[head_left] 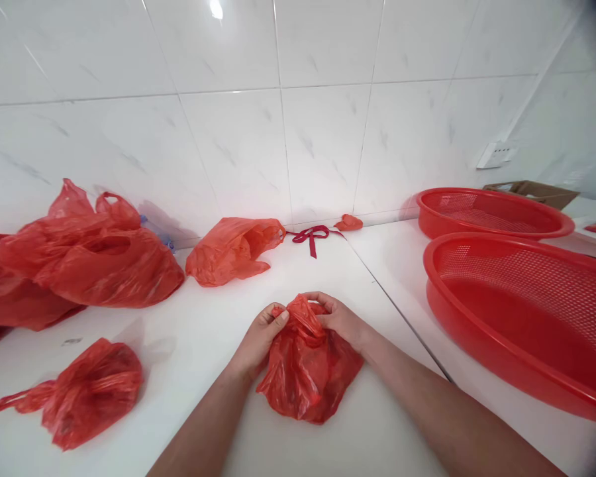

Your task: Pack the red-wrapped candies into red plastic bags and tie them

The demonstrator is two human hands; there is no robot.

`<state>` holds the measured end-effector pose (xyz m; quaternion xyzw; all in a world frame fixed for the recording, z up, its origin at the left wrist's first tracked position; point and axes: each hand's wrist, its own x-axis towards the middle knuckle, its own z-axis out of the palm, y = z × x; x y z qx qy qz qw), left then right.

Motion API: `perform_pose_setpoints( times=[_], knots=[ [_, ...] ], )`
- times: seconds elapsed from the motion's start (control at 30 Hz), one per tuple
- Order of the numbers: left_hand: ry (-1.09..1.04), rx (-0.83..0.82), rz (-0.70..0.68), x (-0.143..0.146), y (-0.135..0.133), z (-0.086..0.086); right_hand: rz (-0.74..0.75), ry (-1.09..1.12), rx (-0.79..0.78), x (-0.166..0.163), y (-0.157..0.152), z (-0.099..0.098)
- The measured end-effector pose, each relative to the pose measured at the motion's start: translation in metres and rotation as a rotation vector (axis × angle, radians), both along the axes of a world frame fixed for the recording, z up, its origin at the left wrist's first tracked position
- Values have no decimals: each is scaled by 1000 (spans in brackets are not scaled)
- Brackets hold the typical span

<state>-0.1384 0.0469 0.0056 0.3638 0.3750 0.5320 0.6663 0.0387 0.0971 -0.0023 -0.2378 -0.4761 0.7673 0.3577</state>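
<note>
A crumpled red plastic bag (305, 368) lies on the white counter (198, 344) right in front of me. My left hand (261, 338) pinches its top edge from the left, fingers closed on the plastic. From the right, my right hand (340, 318) grips the same bunched top, fingers curled over it. Both forearms reach in from the bottom of the view.
A tied red bag (87, 391) sits at the front left, a heap of red bags (74, 255) at the far left, another red bag (233, 248) by the wall. A red ribbon (312, 235) lies beyond. Two red mesh baskets (521, 305) stand at the right.
</note>
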Motion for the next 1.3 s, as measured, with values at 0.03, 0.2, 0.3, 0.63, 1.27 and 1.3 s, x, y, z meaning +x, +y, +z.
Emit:
perform_pose_setpoints(
  times=[0.03, 0.2, 0.3, 0.63, 1.27, 1.3],
  knots=[
    [18, -1, -28, -1, 1, -1, -27, -71, 65, 0, 0, 1],
    [49, 23, -93, -4, 3, -5, -233, -534, 475, 2, -6, 6],
    [24, 50, -86, -3, 2, -6, -260, -657, 591, 2, -11, 9],
    [117, 72, -190, 5, -8, -3, -390, -695, 560, 2, -10, 5],
    [697, 279, 101, 12, -1, -19, -85, 62, -105, 25, 14, 4],
    [721, 295, 102, 12, -1, -18, -102, 57, -95, 25, 15, 4]
  ],
)
